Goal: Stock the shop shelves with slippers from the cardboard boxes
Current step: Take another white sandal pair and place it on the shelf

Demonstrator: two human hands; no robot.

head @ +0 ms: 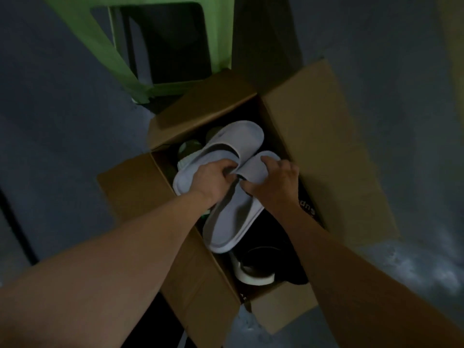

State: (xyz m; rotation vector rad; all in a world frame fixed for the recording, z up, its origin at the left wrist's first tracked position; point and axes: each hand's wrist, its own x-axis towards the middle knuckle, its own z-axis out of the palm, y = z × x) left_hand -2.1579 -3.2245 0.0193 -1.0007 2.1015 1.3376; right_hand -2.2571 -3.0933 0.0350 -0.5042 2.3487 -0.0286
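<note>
Over the open cardboard box (313, 116), the left hand (213, 182) has its grip closed on one grey slipper (231, 144), the right hand (273, 182) closed on the other grey slipper (231, 222). Beyond both hands stands a green stool (125, 61).

Both hands (251, 183) grip grey slippers (226, 182) over cardboard box (326, 151).

One open brown cardboard box (313, 126) stands on the floor, with four flaps folded outward. Two pale grey foam slide slippers show at its top: one (233, 139) toward the far side and one (233, 222) nearer. One white-soled slipper with a dark strap (256, 275) lies lower inside, and one greenish slipper (188, 149) shows dimly behind; others cannot be counted in the dark. One green plastic stool (120, 59) stands beyond. Two hands, left (213, 182) and right (273, 182).
</note>
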